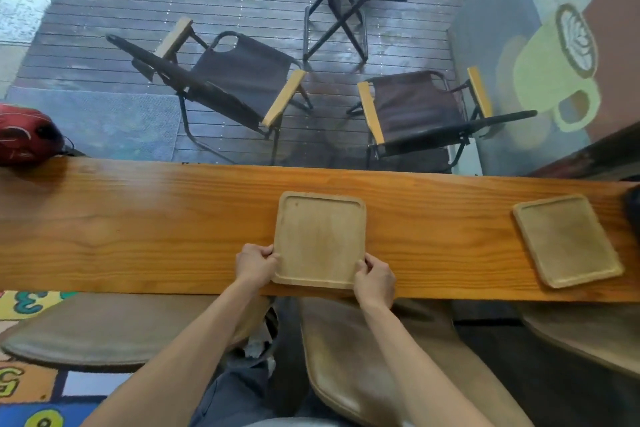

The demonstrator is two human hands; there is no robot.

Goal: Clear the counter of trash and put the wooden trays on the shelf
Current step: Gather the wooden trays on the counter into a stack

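Both forearms extended forward. Left hand [255, 263] and right hand [374, 279] each grip near tray [320, 239] at its near corners, at counter [138, 229] front edge. Second tray [568, 239]: counter's right end.

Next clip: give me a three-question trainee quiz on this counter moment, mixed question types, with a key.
1. True or false: both hands hold the near tray.
2. How many wooden trays are on the counter?
3. The far tray lies to the person's: A) left B) right.

Key:
1. True: the left hand and right hand each have a grip on a near corner.
2. Two.
3. B.
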